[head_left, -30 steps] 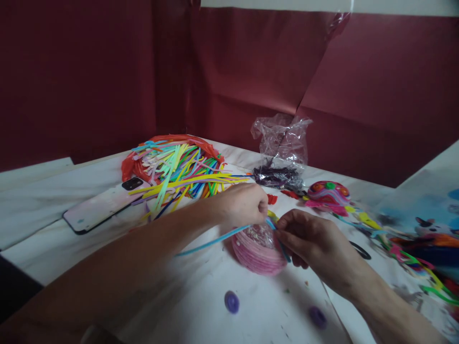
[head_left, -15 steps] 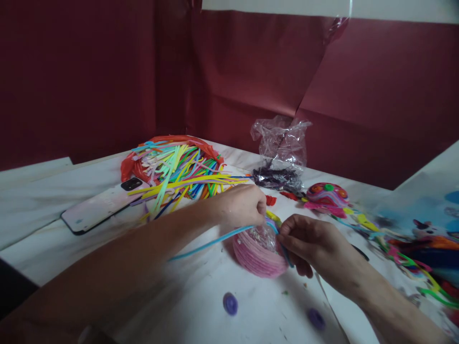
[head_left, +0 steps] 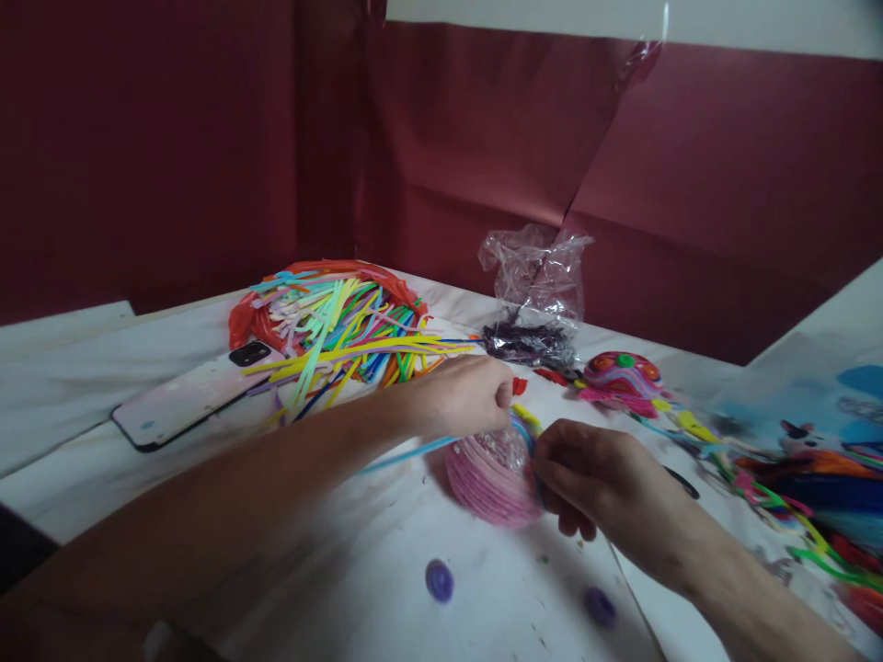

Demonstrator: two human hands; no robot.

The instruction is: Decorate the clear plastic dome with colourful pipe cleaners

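A rounded pink craft piece (head_left: 487,492), wound with rows of pink pipe cleaner, sits on the white table. Its top shows a clear, shiny patch, with yellow and purple strands along the far edge. A light blue pipe cleaner (head_left: 407,455) runs across its top, one loose end sticking out below my left forearm. My left hand (head_left: 475,395) is closed over the far side of the piece, on the blue strand; its fingertips are hidden. On the right side, my right hand (head_left: 586,469) pinches the same blue pipe cleaner against the pink rows.
A heap of coloured pipe cleaners (head_left: 345,317) in red plastic lies back left, beside a phone (head_left: 189,395). Behind stands a clear bag (head_left: 534,285) of dark strands. A decorated pink piece (head_left: 621,379) and loose strands lie right. Two purple coils (head_left: 440,581) are in front.
The blue pipe cleaner's loose end has drawn in towards the pink piece, so less of it sticks out. My right hand has turned slightly, closer against the side. The view has shifted a little.
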